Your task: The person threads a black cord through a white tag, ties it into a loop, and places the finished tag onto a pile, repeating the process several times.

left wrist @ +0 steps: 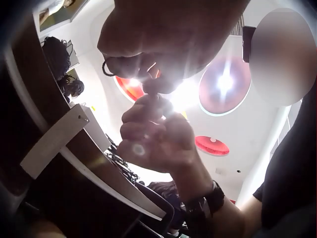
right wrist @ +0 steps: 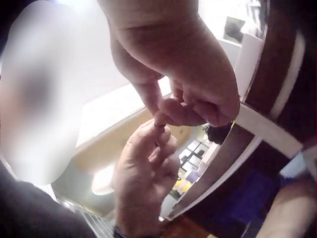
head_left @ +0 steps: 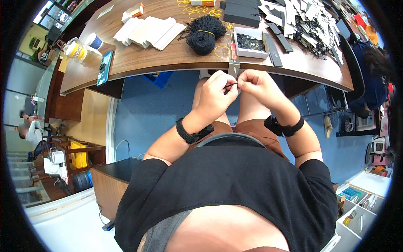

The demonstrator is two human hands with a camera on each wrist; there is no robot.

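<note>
Both hands meet in front of the table's near edge, above the lap, fingertips nearly together. My left hand point(head_left: 216, 94) has curled fingers and pinches a thin black cord point(left wrist: 105, 68), which loops out beside the fingers in the left wrist view. My right hand point(head_left: 259, 87) pinches the cord's other part between thumb and forefinger, right at the left fingertips. Most of the cord is hidden inside the fingers. Just beyond the hands, a pale card strip point(head_left: 234, 68) sticks out over the table edge. A bundle of black cord point(head_left: 201, 42) lies behind it on the table.
On the wooden table point(head_left: 172, 59) are a white box of small black pieces point(head_left: 251, 43), white card stacks point(head_left: 149, 33), black strips point(head_left: 279, 38) and a heap of corded tags point(head_left: 315, 29). A phone point(head_left: 105, 68), a jar point(head_left: 75, 50) and a cup point(head_left: 94, 41) stand left.
</note>
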